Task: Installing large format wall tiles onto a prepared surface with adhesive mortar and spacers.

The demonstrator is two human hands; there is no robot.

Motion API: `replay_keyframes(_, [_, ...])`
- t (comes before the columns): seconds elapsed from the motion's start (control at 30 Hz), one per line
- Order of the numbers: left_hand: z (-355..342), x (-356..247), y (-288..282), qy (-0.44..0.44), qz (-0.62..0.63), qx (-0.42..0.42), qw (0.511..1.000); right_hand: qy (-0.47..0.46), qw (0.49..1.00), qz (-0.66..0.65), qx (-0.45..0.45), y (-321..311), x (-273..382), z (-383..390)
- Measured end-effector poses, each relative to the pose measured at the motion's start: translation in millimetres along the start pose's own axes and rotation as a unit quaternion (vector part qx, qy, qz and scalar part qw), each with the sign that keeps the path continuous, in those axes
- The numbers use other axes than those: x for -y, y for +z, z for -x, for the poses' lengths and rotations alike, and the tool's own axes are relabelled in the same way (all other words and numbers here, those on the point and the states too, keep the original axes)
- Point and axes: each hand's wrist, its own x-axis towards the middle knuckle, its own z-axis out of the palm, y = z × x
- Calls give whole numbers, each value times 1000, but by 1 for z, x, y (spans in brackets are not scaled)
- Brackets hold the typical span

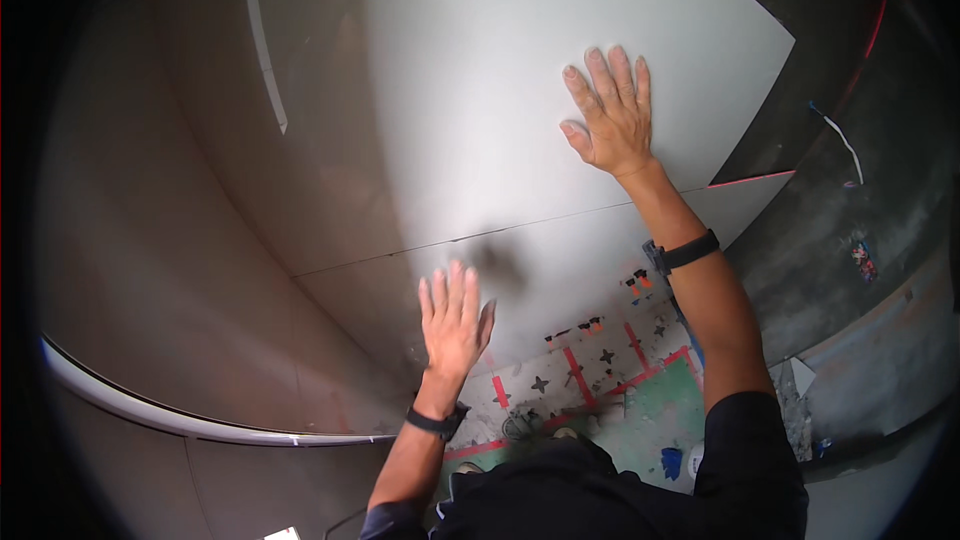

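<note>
A large pale wall panel (480, 90) stands in front of me, above a lower pale panel (590, 260); a thin dark seam parts them. My right hand (612, 115) lies flat against the upper panel near its right side, fingers spread and pointing up. Just below the seam is my left hand (453, 320), its fingers stretched out and its thumb apart. A dark blurred shadow beside it suggests that it is off the surface, but contact is hard to judge. Neither hand holds anything. Each wrist wears a black band.
Small orange and black pieces (590, 325) line the lower panel's foot. Red strips (578, 375) and dark cross shapes mark the floor. A blue item (671, 462) lies near my feet. At right, a bare dark wall (850, 210) carries a white cable (847, 145).
</note>
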Motion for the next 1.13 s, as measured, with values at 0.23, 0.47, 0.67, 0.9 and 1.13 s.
replay_keyframes(0.23, [-127,-50,48,-20,-113,-71,991,-4,1000,-17,-2,12,-57,73])
replay_keyframes(0.47, [-139,-78,75,-64,-191,-122,972,4,999,-40,-28,8,-124,140])
replay_keyframes(0.67, [-143,-93,73,-89,-231,-85,965,18,995,-93,-11,-2,-144,176])
replay_keyframes(0.9, [-141,-93,88,-145,-199,-144,958,230,934,-238,136,-109,-109,334])
replay_keyframes(1.13, [-135,-78,113,-114,-168,-188,961,563,611,-248,499,-387,82,595])
